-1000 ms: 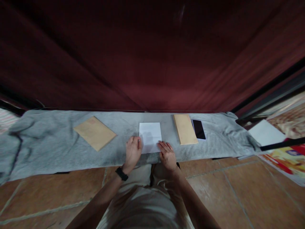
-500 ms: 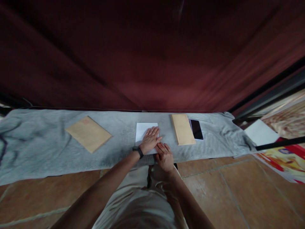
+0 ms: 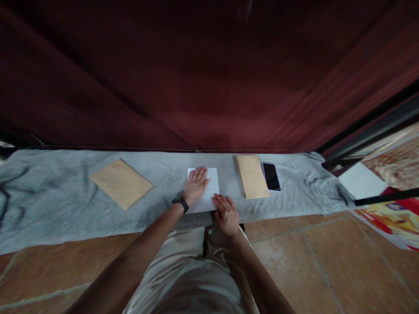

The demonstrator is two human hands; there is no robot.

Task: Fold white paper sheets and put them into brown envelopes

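A white sheet of paper [image 3: 209, 189] lies on the grey cloth in front of me. My left hand [image 3: 196, 183] rests flat across its left side, fingers stretched out and pointing away from me. A dark watch or band is on that wrist. At the lower right edge of the paper, my right hand [image 3: 225, 213] lies with its fingers extended and fingertips touching the edge. To the right is a stack of tan envelopes [image 3: 253, 176], with a dark-screened phone [image 3: 271, 176] beside it. Another tan envelope [image 3: 121, 184] lies at an angle on the left.
The grey cloth [image 3: 59, 192] covers a long narrow surface against a dark red curtain-like backdrop [image 3: 209, 87]. A black metal bar [image 3: 386, 196] crosses at the right. Below it are a white sheet [image 3: 362, 181] and a red-yellow printed package [image 3: 396, 220]. The floor [image 3: 294, 257] is tiled.
My left hand has slid leftward over the paper, from its right side to its left, uncovering the right part. My right hand has stayed at the lower right edge.
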